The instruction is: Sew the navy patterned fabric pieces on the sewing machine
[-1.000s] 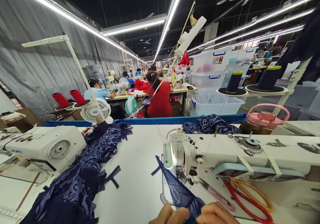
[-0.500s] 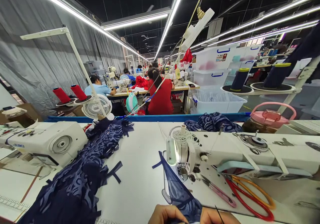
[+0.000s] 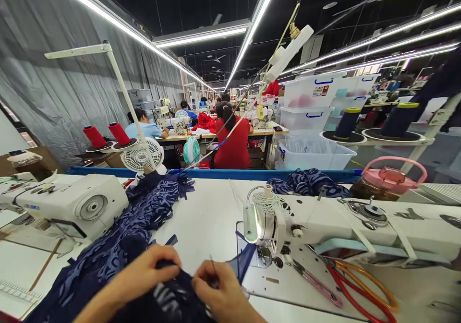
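My left hand grips a bunch of navy patterned fabric at the bottom centre of the head view, fingers curled over its top edge. Beside it my right hand pinches the same fabric with a thin needle-like tool sticking up between its fingers. A navy strip of the cloth runs right toward the presser foot of the white sewing machine. A long pile of the same navy fabric lies to the left across the white table.
Red-and-orange handled scissors and pink-handled snips lie right of the needle. A second sewing machine stands left, a small white fan behind it. A pink-lidded jug stands at the right. Other workers sit at benches beyond.
Both hands have moved up and left, away from the presser foot, drawing the navy piece with them. The left hand has taken hold of a thicker bunch of fabric.
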{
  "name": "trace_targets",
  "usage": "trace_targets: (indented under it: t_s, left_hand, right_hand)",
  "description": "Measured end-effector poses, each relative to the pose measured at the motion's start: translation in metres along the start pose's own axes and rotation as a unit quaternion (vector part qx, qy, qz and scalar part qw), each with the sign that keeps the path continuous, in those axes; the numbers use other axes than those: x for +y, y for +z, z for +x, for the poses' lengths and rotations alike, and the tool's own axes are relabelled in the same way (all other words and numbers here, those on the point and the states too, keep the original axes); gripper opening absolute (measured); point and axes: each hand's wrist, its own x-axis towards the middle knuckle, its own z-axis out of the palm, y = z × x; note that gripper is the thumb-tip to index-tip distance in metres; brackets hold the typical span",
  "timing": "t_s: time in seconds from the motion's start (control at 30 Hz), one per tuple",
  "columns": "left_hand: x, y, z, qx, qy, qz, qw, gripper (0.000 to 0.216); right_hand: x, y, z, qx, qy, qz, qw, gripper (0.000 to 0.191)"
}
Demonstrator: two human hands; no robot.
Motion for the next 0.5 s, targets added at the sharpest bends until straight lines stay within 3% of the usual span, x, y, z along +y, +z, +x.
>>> trace_targets:
  t_s: [0.07, 0.1, 0.13, 0.2, 0.27, 0.4, 0.5]
  left_hand:
    - [0.03, -0.055, 0.0, -0.012, 0.048, 0.153, 0.987, 0.021]
    - [0.046, -0.074, 0.003, 0.011, 0.063, 0.223, 0.973, 0.022]
    - [0.06, -0.084, 0.009, 0.025, 0.072, 0.288, 0.955, 0.02]
    - [0.078, -0.077, 0.031, 0.027, 0.1, 0.38, 0.919, 0.017]
    - [0.08, -0.038, 0.064, -0.017, 0.133, 0.375, 0.917, 0.018]
    - [0.054, 0.077, 0.129, -0.104, 0.151, 0.284, 0.941, 0.006]
    - [0.04, 0.135, 0.152, -0.127, 0.165, 0.228, 0.951, 0.011]
  right_hand:
    - [-0.026, 0.029, 0.021, -0.014, -0.017, 0.051, 0.998, 0.025]
    - [-0.036, 0.037, 0.028, -0.024, -0.009, 0.074, 0.997, 0.027]
    - [-0.042, 0.04, 0.033, -0.036, 0.007, 0.092, 0.995, 0.031]
    - [-0.04, 0.031, 0.035, -0.052, 0.052, 0.112, 0.991, 0.037]
    - [-0.021, 0.005, 0.03, -0.044, 0.1, 0.107, 0.988, 0.041]
    - [0.04, -0.063, 0.008, 0.013, 0.16, 0.05, 0.986, 0.04]
    - [0.073, -0.101, -0.012, 0.039, 0.18, -0.025, 0.983, 0.034]
